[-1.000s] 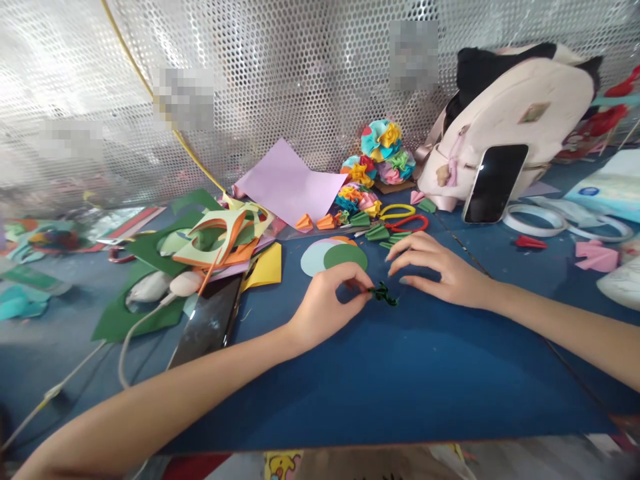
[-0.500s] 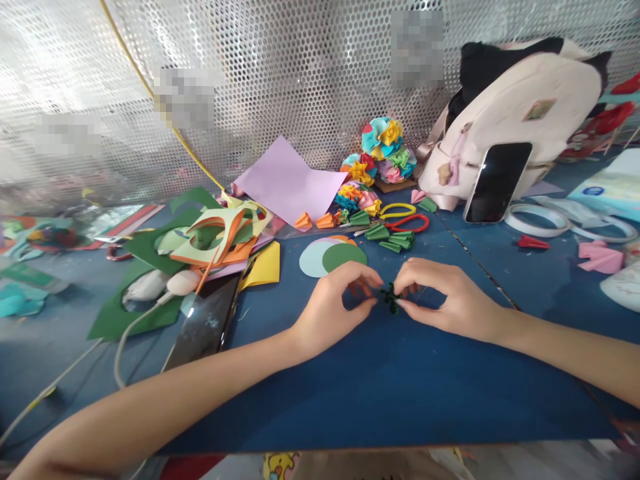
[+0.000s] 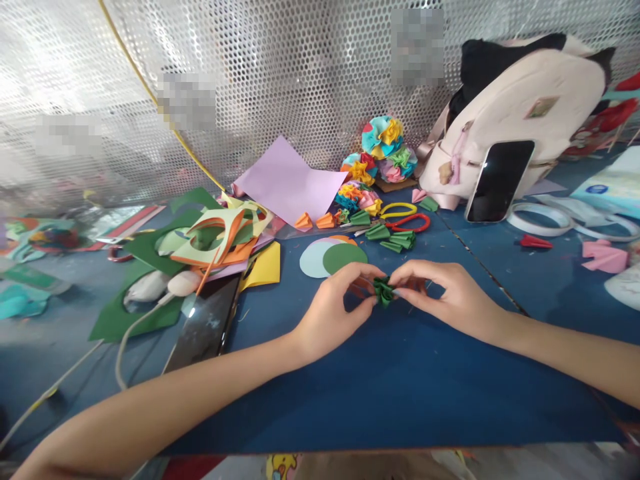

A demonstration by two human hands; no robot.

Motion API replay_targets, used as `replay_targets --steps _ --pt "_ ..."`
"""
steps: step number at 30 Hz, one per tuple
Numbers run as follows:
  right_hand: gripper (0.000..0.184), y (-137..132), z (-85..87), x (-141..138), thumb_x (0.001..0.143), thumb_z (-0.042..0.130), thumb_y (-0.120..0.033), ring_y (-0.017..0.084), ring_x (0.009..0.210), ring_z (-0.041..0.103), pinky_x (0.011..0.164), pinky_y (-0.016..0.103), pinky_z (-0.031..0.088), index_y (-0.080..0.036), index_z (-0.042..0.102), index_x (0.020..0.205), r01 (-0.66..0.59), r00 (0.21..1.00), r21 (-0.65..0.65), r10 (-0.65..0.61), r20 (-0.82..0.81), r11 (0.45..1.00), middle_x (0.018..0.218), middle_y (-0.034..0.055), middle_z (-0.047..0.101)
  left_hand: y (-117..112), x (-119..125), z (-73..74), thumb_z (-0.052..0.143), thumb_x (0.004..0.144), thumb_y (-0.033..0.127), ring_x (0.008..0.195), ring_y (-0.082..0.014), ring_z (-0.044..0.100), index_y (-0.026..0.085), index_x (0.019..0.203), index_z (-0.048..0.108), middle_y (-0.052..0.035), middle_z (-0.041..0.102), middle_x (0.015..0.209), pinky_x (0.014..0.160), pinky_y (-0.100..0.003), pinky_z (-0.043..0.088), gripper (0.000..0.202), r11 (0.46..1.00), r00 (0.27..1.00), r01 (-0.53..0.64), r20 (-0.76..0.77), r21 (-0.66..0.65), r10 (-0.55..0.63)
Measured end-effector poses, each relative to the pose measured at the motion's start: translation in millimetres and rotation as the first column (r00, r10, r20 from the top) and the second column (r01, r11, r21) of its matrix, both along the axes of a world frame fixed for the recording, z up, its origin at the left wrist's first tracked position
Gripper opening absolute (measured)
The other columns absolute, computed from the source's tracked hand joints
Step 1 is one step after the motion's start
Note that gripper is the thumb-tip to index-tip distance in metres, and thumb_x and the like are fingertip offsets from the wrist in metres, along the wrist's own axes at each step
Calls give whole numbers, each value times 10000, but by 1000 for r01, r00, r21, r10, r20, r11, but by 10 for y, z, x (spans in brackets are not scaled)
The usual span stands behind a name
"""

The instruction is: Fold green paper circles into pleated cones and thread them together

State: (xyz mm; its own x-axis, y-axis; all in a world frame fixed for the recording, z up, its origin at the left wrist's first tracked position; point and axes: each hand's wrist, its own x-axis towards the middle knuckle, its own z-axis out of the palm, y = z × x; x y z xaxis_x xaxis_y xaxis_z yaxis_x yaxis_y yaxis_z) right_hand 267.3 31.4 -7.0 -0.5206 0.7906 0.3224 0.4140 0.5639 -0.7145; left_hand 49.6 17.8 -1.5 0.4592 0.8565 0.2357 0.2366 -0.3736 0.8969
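Observation:
Between my fingertips is a small dark green folded paper piece [image 3: 383, 291], pleated and ruffled like a flower. My left hand [image 3: 336, 308] pinches its left side with thumb and fingers. On its right side, the thumb and fingers of my right hand [image 3: 445, 293] close on it too. Just beyond my hands lie a green paper circle [image 3: 345, 258] and a pale blue paper circle [image 3: 313, 260], partly overlapping. Several green folded paper pieces [image 3: 397, 239] rest behind them, beside scissors with red and yellow handles [image 3: 416, 223].
Paper offcuts [image 3: 210, 233] and a dark tablet-like slab [image 3: 205, 327] lie to the left, with a white cable [image 3: 120, 353]. Paper flower balls [image 3: 383, 143] stand at the back. A phone [image 3: 500, 181] leans on a backpack [image 3: 530, 113]; tape rolls [image 3: 540, 221] are at right.
The green folded paper has turned between my fingers and now shows more of its ruffled face. My right hand has moved slightly left, closer to my left hand.

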Motion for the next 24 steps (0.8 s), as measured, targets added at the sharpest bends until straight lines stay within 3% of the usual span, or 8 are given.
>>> replay_targets --steps 5,10,18,24 --pt "62 17 8 -1 897 621 -245 117 685 543 632 266 450 -247 633 958 -25 999 85 28 -26 996 887 -3 619 16 5 9 523 829 46 908 -145 611 146 1121 570 -56 622 1000 816 -266 500 312 994 999 11 38 -105 -7" --pt "245 47 24 16 893 610 -196 141 773 532 679 288 467 -264 595 1128 -55 997 185 62 -35 981 1033 42 569 36 8 3 499 864 94 913 -165 636 129 1125 535 -77 650 979 833 -291 492 266 967 985 97 159 -234 -61" --pt "190 16 11 9 892 618 -244 142 753 530 700 290 468 -243 560 1072 -153 988 54 150 48 987 946 27 553 22 7 -25 492 809 21 850 -143 658 160 1197 503 -51 694 941 798 -282 516 413 966 988 103 135 -236 -73" --pt "25 34 -13 18 911 582 -241 131 716 515 674 275 457 -224 589 928 -171 984 52 167 60 984 934 31 563 24 -8 -40 434 908 103 864 -146 689 170 1150 507 -80 659 1069 840 -318 544 262 976 987 63 161 -210 -29"
